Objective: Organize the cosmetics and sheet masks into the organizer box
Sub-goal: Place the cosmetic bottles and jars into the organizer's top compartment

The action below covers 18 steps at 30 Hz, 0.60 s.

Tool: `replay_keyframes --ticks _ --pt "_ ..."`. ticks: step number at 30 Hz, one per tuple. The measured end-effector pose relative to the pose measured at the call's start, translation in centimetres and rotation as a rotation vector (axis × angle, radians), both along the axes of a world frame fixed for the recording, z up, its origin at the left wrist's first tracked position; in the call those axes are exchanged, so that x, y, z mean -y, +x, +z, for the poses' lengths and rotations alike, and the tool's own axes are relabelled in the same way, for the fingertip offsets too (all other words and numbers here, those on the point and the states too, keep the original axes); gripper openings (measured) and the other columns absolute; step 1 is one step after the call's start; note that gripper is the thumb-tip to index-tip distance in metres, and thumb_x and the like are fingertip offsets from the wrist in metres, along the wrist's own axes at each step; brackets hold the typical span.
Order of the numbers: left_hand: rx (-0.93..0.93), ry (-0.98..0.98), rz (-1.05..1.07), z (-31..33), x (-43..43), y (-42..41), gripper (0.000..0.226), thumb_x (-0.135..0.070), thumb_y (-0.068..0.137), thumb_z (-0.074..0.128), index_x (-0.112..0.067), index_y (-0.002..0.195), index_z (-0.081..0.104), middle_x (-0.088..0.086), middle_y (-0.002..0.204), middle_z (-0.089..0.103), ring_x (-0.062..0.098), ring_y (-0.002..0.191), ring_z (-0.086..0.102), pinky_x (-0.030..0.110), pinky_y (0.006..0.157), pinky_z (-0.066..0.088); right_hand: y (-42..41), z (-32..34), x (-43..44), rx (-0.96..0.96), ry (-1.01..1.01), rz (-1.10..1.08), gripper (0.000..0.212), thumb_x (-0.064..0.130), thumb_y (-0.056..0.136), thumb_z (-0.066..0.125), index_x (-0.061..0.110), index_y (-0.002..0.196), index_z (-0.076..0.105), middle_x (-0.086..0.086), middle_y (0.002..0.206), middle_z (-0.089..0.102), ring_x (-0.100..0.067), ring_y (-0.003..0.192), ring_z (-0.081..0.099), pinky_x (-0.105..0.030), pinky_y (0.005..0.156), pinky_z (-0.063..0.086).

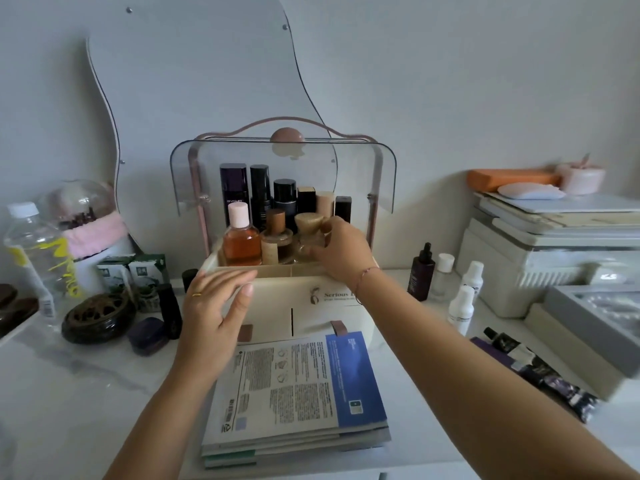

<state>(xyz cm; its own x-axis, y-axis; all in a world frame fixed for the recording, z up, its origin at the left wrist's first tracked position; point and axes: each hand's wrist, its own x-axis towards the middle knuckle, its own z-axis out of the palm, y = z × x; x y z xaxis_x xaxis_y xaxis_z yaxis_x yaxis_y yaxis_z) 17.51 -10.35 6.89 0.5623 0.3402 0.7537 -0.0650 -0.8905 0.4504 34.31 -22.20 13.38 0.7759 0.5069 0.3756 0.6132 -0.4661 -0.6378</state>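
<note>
Amber bottle point(241, 241) with pink cap, cream organizer box point(273, 299), blue-and-white sheet masks point(298, 386).

Top: the clear lid point(381, 174) is up, so the box point(270, 299) is open from the front.
Back row: tall dark bottles point(259, 192) stand packed side by side.
Front row: an orange bottle point(242, 242) and a brown bottle point(275, 237) fill the left and middle. The right hand point(343, 251) holds a glass bottle point(308, 233) at the right.
Drawers: the stack of sheet masks point(294, 386) lies right in front of them.
Left of box: a bowl point(98, 317) and a dark tube point(169, 310) crowd in.
Right of box: small bottles point(462, 306) stand near, with a gap between.
Near left: bare table point(86, 393).
</note>
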Motion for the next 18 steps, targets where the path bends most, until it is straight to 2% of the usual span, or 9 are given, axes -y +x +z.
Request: replay_keyframes --ticks 6,9,11,13,16,18 --pt "-0.040 0.013 0.001 0.1 0.2 0.0 0.037 -0.029 0.098 0.043 -0.005 0.115 0.066 0.005 0.117 0.065 0.022 0.114 0.056 0.003 0.105 0.012 -0.9 0.1 0.7 0.005 -0.016 0.014 0.039 0.024 0.085 0.063 0.011 0.118 0.048 -0.008 0.104 0.064 -0.022 0.092 0.062 -0.036 0.081 0.053" --pt "-0.052 0.006 0.005 0.0 0.1 0.0 0.034 -0.022 0.094 0.044 -0.006 0.115 0.066 0.005 0.118 0.065 0.023 0.115 0.056 0.003 0.104 0.012 -1.3 0.0 3.0 0.072 0.132 0.018 0.033 0.025 0.084 0.064 0.013 0.113 0.055 -0.003 0.100 0.065 -0.018 0.089 0.061 -0.035 0.080 0.053" --pt "-0.058 0.010 0.003 0.0 0.0 0.0 0.033 -0.021 0.095 0.046 -0.006 0.115 0.066 0.004 0.118 0.065 0.023 0.114 0.056 0.001 0.103 0.013 -0.9 -0.5 6.4 0.215 0.316 -0.093 0.025 0.023 0.083 0.066 0.015 0.106 0.061 0.000 0.098 0.067 -0.016 0.088 0.062 -0.034 0.080 0.051" --pt "-0.056 0.015 0.000 -0.1 -0.1 0.1 0.033 -0.027 0.098 0.047 -0.007 0.115 0.066 0.003 0.118 0.065 0.023 0.114 0.056 0.001 0.103 0.013 0.5 -1.8 11.0 0.327 0.374 -0.294 0.023 0.023 0.082 0.067 0.015 0.103 0.064 0.000 0.100 0.066 -0.019 0.093 0.061 -0.036 0.083 0.050" --pt "-0.046 0.026 -0.005 -0.2 -0.3 0.2 0.042 -0.034 0.095 0.040 -0.007 0.115 0.066 0.004 0.117 0.065 0.024 0.113 0.056 0.002 0.104 0.012 2.9 -4.5 16.9 0.210 0.148 -0.507 0.034 0.031 0.082 0.066 0.015 0.112 0.060 -0.005 0.111 0.061 -0.025 0.106 0.054 -0.040 0.091 0.046" --pt "-0.035 0.030 -0.007 -0.3 -0.2 0.2 0.043 -0.033 0.095 0.039 -0.006 0.114 0.066 0.005 0.116 0.066 0.026 0.112 0.057 0.003 0.105 0.012 4.1 -6.4 18.7 0.091 -0.037 -0.500 0.041 0.031 0.082 0.067 0.013 0.117 0.058 -0.008 0.113 0.061 -0.026 0.104 0.054 -0.038 0.087 0.045"
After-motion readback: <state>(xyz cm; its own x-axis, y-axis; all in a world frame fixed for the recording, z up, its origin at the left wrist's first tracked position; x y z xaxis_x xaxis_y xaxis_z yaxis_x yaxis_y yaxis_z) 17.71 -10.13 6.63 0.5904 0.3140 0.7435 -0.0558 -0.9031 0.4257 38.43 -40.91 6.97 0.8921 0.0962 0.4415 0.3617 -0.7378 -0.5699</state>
